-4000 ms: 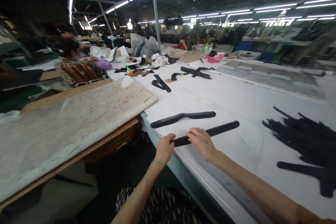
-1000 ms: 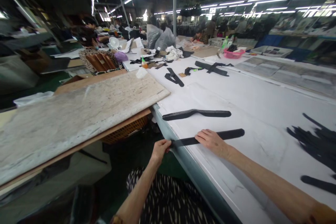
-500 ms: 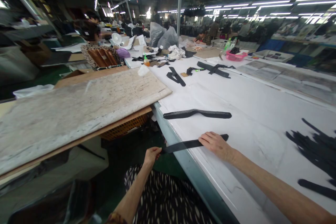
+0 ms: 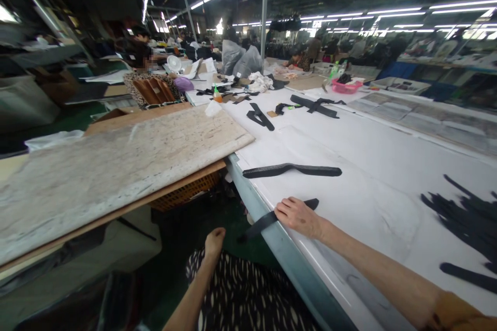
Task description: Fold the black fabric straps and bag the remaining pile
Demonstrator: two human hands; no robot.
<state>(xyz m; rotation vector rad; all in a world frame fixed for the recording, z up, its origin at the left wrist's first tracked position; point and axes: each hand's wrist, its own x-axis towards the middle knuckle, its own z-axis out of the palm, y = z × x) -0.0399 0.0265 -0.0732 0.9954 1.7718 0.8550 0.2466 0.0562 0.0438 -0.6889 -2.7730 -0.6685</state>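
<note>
My right hand (image 4: 298, 216) grips a black fabric strip (image 4: 261, 224) at the edge of the white-covered table (image 4: 373, 160). One end of that strip lies on the table beyond my fingers; the other hangs over the edge, blurred. My left hand (image 4: 215, 243) is closed above my lap, apart from the strip's hanging end. Whatever its curled fingers hold, if anything, is hidden. Farther up the table another black strip (image 4: 293, 170) lies flat, slightly bent in the middle.
At the right lies a pile of black strips (image 4: 460, 225). More black pieces (image 4: 316, 105) lie farther back, near a pink basket (image 4: 347, 86) and a small orange bottle (image 4: 217, 94). A worn board (image 4: 128, 165) stands to the left, with a gap before the table. A person (image 4: 140, 57) sits beyond.
My left hand has let go of the strip's end and moved left and down. My right hand has drawn the strip left toward the table edge, and its free end now droops.
</note>
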